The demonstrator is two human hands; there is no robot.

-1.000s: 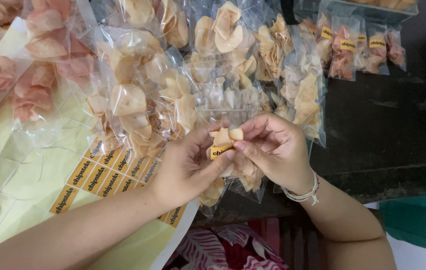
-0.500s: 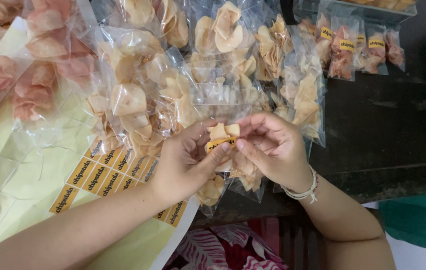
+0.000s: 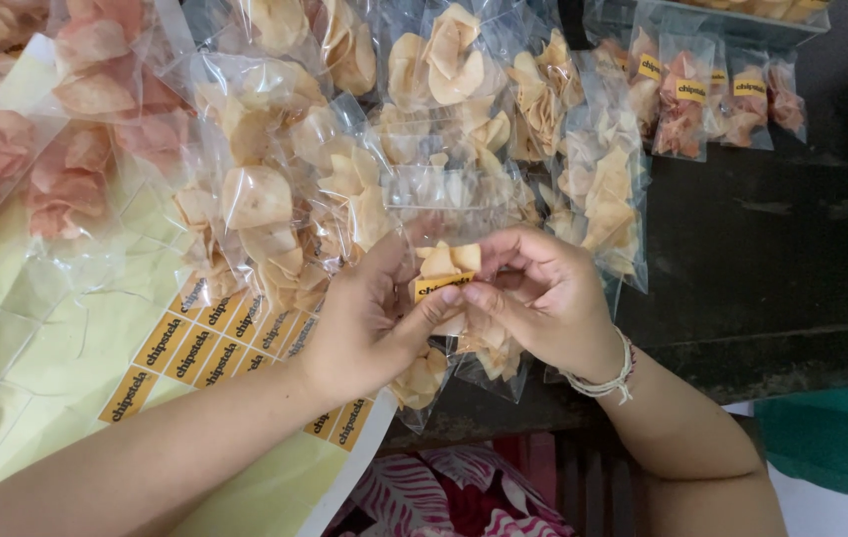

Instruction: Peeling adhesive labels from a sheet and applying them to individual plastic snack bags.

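Both hands met over the near edge of the dark table [image 3: 792,259], closed on one small clear bag [image 3: 449,261] of pale chips. The left hand [image 3: 364,328] gripped the bag from its left side, thumb pressed on the orange label [image 3: 441,286] stuck across the bag's front. The right hand [image 3: 538,298] pinched the bag from the other side, fingers curled over its top edge and thumb touching the label's right end. A pale corded bracelet [image 3: 603,383] sat on the right wrist. Under the left forearm lay a yellow sticker sheet [image 3: 195,343] with rows of the same orange labels. Behind the hands, a heap of unlabelled bags [image 3: 344,149] of pale chips filled the middle of the table, with pink-chip bags [image 3: 36,129] to the left. At the far right stood a short row of labelled bags [image 3: 702,94], well apart from the held one.
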